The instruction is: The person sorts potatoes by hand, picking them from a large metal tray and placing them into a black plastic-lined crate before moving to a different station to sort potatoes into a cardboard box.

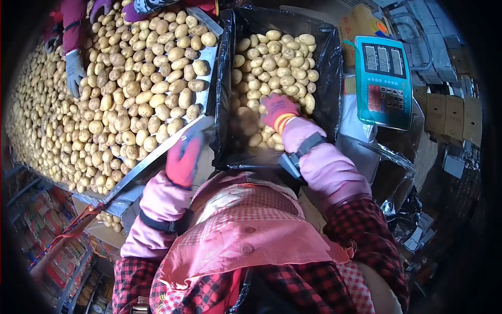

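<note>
My right hand [280, 110], in a red glove with a yellow-striped cuff, lies over the potatoes [282, 63] inside a box lined with black plastic [327, 60]. Its fingers are stretched out on top of them, palm down. Just left of it a potato [246, 120] is smeared by motion. My left hand [185, 154], in a red and blue-grey glove, is beside the metal edge [149, 159] of the sorting table, between table and box. Motion blurs its fingers, and I cannot tell whether it holds anything.
Many loose potatoes [120, 120] cover the sloping table at left. Across it, a co-worker's grey-gloved hand [75, 73] touches potatoes, with purple sleeves nearby. A teal digital scale display [384, 81] stands right of the box. Cardboard cartons [452, 118] are stacked farther right.
</note>
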### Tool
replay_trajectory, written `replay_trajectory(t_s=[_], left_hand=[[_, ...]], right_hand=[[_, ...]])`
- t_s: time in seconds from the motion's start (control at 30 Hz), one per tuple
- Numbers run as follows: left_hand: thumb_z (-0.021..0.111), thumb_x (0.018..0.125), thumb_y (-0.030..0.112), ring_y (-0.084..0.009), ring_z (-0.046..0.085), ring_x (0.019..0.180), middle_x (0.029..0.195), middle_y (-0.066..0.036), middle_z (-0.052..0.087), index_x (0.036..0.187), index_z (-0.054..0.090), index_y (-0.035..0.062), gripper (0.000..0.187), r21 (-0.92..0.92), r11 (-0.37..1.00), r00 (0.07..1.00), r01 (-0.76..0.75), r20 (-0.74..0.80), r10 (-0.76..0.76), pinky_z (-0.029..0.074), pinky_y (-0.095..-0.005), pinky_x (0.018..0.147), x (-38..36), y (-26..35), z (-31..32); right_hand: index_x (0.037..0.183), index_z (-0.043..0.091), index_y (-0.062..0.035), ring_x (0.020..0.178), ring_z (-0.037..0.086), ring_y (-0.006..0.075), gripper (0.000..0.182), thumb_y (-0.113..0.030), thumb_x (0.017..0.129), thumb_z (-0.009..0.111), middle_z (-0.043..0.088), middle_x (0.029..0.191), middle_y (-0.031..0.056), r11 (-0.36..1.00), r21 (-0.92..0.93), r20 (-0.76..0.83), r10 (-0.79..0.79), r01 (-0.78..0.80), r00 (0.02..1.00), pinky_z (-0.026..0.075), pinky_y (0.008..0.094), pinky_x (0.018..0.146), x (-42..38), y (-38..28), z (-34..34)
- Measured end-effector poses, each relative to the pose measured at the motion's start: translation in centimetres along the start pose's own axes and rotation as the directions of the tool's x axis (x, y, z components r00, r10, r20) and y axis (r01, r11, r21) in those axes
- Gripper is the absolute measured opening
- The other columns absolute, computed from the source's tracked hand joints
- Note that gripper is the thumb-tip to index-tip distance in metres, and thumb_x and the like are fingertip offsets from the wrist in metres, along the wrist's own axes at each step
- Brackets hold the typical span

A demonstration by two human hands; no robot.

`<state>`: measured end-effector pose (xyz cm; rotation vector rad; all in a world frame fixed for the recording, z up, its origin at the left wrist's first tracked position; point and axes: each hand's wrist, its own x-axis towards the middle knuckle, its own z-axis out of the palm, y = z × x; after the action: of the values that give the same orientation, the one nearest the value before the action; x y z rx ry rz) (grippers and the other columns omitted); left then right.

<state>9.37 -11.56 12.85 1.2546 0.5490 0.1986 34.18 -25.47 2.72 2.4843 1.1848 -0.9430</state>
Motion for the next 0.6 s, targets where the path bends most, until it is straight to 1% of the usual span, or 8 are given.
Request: replay_trajectory(t_s=[0.13,0.23,0.27,0.33,0.43,0.47,0.53,0.6], left_hand=[[0.042,0.102,0.049,-0.0283,0.057,0.120,0.137,-0.015,0.053,0.147,0.037,0.0075,0.061,-0.571,0.665,0.845,0.482,0.102,-0.525,0.046,-0.0459,0.103,3.8,-1.7,4.8],[0.042,0.099,0.055,-0.0308,0.060,0.115,0.135,-0.013,0.055,0.142,0.042,0.0074,0.064,-0.764,0.276,0.800,0.583,0.480,-0.358,0.050,-0.0464,0.097,5.7,-4.5,4.7],[0.042,0.100,0.051,-0.0328,0.060,0.116,0.135,-0.017,0.055,0.138,0.046,0.0063,0.059,-0.755,0.386,0.833,0.531,0.380,-0.402,0.051,-0.0467,0.096,5.3,-4.4,4.8],[0.043,0.100,0.048,-0.0351,0.057,0.120,0.136,-0.021,0.053,0.135,0.048,0.0051,0.056,-0.795,0.187,0.773,0.577,0.458,-0.440,0.051,-0.0470,0.097,5.2,-4.3,4.6],[0.048,0.099,0.044,-0.0359,0.055,0.122,0.133,-0.024,0.055,0.137,0.047,0.0020,0.057,-0.788,0.171,0.764,0.591,0.479,-0.433,0.050,-0.0499,0.096,4.6,-3.9,3.9],[0.048,0.099,0.043,-0.0354,0.055,0.123,0.134,-0.023,0.055,0.137,0.047,0.0017,0.056,-0.789,0.144,0.756,0.598,0.495,-0.428,0.049,-0.0500,0.098,4.5,-3.9,3.7],[0.050,0.098,0.042,-0.0346,0.054,0.124,0.135,-0.023,0.054,0.137,0.047,0.0015,0.056,-0.790,0.141,0.751,0.597,0.487,-0.446,0.048,-0.0510,0.100,4.1,-3.7,3.2],[0.052,0.098,0.041,-0.0337,0.053,0.126,0.136,-0.022,0.053,0.138,0.046,0.0017,0.057,-0.772,0.223,0.756,0.595,0.445,-0.480,0.045,-0.0523,0.103,3.7,-3.2,3.0]], right_hand=[[0.126,0.058,-0.0184,0.102,0.059,0.0328,0.058,-0.036,0.074,0.079,0.058,0.112,0.0139,0.795,0.467,-0.616,-0.020,0.386,0.787,0.048,0.0433,0.089,-4.1,-0.1,0.3],[0.135,0.053,-0.0077,0.116,0.056,0.0239,0.071,-0.035,0.076,0.083,0.058,0.125,0.0126,0.394,0.834,-0.332,-0.200,0.386,0.922,0.045,0.0370,0.098,-8.2,-1.7,-4.3],[0.135,0.053,-0.0047,0.117,0.056,0.0234,0.071,-0.035,0.078,0.082,0.059,0.127,0.0129,0.228,0.920,-0.274,-0.206,0.319,0.939,0.046,0.0365,0.099,-7.9,-1.2,-4.6],[0.128,0.059,-0.0055,0.108,0.062,0.0226,0.062,-0.038,0.079,0.080,0.066,0.115,0.0128,0.545,0.751,-0.506,0.115,0.372,0.855,0.049,0.0357,0.094,-1.8,2.5,-3.5],[0.139,0.049,-0.0164,0.110,0.063,0.0311,0.063,-0.044,0.085,0.065,0.063,0.122,0.0171,0.951,0.298,-0.451,0.218,-0.084,0.866,0.050,0.0438,0.093,5.7,5.9,-4.8],[0.142,0.044,-0.0200,0.114,0.061,0.0326,0.064,-0.046,0.086,0.062,0.061,0.126,0.0169,0.960,0.212,-0.247,0.232,-0.181,0.941,0.049,0.0449,0.094,7.0,5.6,-6.3],[0.139,0.046,-0.0213,0.114,0.061,0.0341,0.062,-0.043,0.084,0.065,0.061,0.125,0.0162,0.977,0.011,-0.321,0.207,-0.214,0.924,0.049,0.0443,0.094,10.0,6.2,-3.9],[0.135,0.049,-0.0218,0.112,0.062,0.0332,0.059,-0.040,0.083,0.068,0.063,0.122,0.0149,0.947,0.275,-0.232,0.235,-0.168,0.944,0.049,0.0447,0.093,10.5,7.2,-4.2]])
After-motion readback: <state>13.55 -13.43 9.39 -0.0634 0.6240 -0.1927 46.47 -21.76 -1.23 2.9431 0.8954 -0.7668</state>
